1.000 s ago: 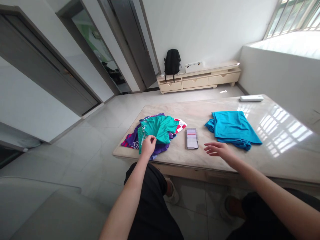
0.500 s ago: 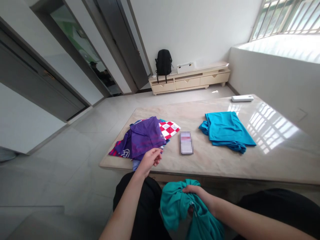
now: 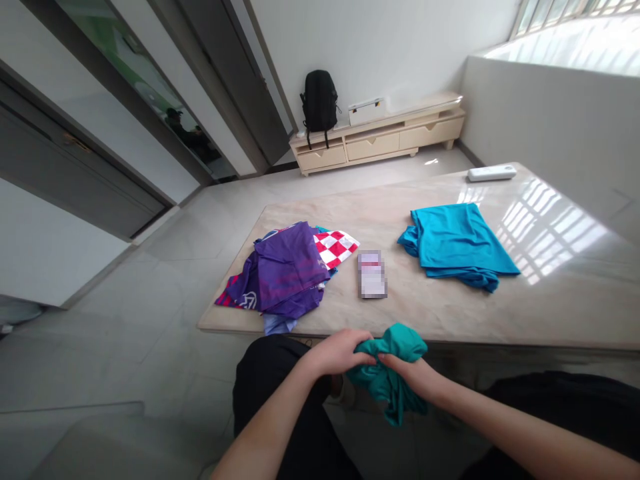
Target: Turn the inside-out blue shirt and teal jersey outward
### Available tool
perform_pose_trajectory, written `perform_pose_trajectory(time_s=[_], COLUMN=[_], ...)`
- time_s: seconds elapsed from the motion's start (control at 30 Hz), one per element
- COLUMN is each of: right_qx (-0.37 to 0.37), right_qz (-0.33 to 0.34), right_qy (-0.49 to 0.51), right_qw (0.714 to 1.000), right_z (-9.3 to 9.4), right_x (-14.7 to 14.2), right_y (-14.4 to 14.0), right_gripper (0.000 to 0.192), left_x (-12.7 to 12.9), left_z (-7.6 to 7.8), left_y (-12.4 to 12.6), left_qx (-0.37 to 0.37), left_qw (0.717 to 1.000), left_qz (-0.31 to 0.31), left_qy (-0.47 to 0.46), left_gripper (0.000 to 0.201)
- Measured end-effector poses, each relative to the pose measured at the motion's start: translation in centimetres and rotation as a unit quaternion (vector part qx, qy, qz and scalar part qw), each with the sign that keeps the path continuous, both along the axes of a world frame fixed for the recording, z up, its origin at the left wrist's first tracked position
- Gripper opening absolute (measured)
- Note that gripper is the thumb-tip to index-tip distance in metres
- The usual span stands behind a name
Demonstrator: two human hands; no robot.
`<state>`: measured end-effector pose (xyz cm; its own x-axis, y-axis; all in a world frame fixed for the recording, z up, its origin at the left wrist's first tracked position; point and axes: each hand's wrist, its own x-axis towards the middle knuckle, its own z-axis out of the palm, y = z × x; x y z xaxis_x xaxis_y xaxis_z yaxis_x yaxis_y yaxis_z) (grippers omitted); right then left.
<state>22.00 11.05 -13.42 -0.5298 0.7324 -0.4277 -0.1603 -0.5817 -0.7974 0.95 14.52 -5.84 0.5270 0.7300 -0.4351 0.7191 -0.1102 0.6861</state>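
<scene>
On the marble surface (image 3: 440,313) I see a heap of shirts at the left, a purple jersey (image 3: 287,267) over a red-and-white checked one (image 3: 337,245), a phone (image 3: 373,274) just beside it, and a folded blue shirt (image 3: 457,241) farther right. A white remote (image 3: 491,173) lies at the far edge. Beyond, I make out a black backpack (image 3: 319,100) and a white box (image 3: 367,111) on a low cream cabinet (image 3: 380,140).
</scene>
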Motion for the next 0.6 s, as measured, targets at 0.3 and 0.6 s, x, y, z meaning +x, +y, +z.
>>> perform_pose_trajectory(time_s=[0.3,0.6], right_qx=[0.249,0.357], right_qz=[-0.089,-0.189], right_qy=[-0.208,-0.261], right_qw=[0.942,0.877], right_z=[-1.6,-1.6], right_x=[1.1,5.1], right_y=[2.4,7.1], right_gripper=[0.038,0.03], left_x=[-0.4,-0.5], left_z=[-0.5,0.0], left_y=[0.1,0.7], left_qx=[0.099,0.173], left_qw=[0.992,0.973], left_qz=[0.036,0.135], left_qy=[0.062,-0.067], left_gripper=[0.023,0.023])
